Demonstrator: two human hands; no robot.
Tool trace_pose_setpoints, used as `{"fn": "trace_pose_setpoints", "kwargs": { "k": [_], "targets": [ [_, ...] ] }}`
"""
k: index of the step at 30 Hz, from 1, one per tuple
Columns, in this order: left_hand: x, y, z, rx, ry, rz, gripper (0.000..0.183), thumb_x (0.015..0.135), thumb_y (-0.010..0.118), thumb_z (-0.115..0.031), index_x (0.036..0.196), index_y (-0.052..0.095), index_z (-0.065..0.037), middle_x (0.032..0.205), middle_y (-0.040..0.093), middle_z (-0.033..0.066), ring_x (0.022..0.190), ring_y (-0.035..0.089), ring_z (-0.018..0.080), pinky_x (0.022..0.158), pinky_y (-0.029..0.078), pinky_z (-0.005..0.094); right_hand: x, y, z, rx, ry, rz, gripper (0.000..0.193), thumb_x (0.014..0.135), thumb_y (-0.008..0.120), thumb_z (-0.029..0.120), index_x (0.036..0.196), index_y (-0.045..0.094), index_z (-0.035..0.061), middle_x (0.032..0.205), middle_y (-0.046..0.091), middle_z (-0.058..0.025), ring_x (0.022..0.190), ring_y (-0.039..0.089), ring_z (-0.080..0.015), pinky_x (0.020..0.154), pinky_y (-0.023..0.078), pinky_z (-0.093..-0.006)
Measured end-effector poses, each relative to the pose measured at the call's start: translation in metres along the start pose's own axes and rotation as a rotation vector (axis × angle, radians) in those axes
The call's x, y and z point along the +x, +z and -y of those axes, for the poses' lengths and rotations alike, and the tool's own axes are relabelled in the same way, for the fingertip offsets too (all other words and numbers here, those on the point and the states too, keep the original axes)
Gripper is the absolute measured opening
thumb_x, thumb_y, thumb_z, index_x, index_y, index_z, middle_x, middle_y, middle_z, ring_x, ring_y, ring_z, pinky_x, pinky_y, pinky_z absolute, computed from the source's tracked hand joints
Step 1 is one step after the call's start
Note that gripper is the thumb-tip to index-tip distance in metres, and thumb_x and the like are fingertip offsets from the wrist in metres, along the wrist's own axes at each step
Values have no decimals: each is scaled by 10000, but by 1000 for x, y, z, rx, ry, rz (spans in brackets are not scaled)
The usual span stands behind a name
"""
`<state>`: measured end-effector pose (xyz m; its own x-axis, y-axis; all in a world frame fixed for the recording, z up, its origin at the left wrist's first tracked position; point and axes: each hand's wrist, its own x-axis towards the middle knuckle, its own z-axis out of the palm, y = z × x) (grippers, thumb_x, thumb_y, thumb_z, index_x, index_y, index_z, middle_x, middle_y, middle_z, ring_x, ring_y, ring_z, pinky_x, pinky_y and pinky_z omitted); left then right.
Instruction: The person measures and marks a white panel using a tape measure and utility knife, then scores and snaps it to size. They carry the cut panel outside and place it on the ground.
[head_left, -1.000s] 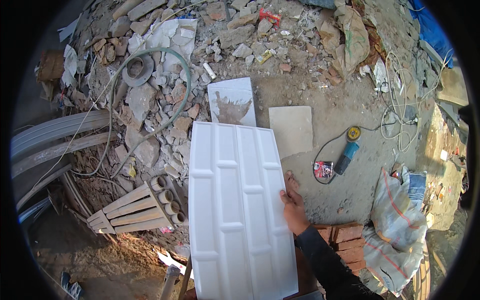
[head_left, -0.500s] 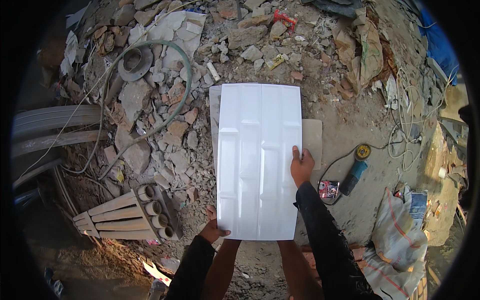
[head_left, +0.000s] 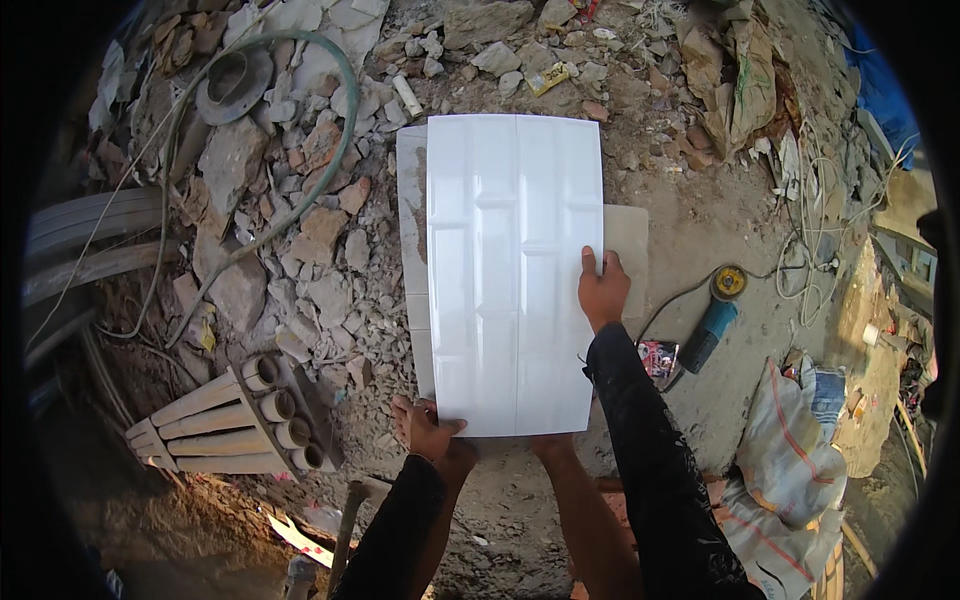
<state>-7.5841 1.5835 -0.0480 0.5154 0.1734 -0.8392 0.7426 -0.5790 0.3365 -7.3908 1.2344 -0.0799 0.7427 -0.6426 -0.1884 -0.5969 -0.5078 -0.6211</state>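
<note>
A long white glossy tile with raised brick-shaped panels lies lengthwise in front of me, its near end by my bare feet. My left hand grips the near left corner, thumb on top and fingers at the side or below. At the right edge, a little past the middle, my right hand holds on with its thumb or a finger over the face; its other fingers are partly hidden. A grey slab shows along the left side of the tile, and a beige tile sticks out on the right.
A teal angle grinder with its cord lies on the right, beside a small printed packet. White sacks sit at lower right. Rubble and a green hose spread left. A rack of tubes and a wooden handle are at lower left.
The whole scene has moved up in view, and a wooden handle now shows at lower left. More of the grey slab appears left of the tile. Both hands keep their grip.
</note>
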Motion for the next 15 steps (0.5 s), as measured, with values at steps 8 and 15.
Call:
{"fn": "trace_pose_setpoints", "kwargs": {
  "k": [8,15],
  "targets": [
    [-2,7,-22,217,1,-153,527,713,859,-355,1106,661,-65,1216,650,262,1322,445,535,1154,286,630,0,-3,10,-51,50,70,553,887,770,414,1117,671,-80,1008,734,-298,958,727,-443,843,564,-484],
    [1,2,-37,732,11,-178,464,790,760,-431,1130,735,-116,1088,753,190,1095,682,436,1037,453,607,12,-17,25,-260,47,159,505,820,810,414,912,739,-78,844,732,-272,798,736,-430,756,578,-493]
  ]
}}
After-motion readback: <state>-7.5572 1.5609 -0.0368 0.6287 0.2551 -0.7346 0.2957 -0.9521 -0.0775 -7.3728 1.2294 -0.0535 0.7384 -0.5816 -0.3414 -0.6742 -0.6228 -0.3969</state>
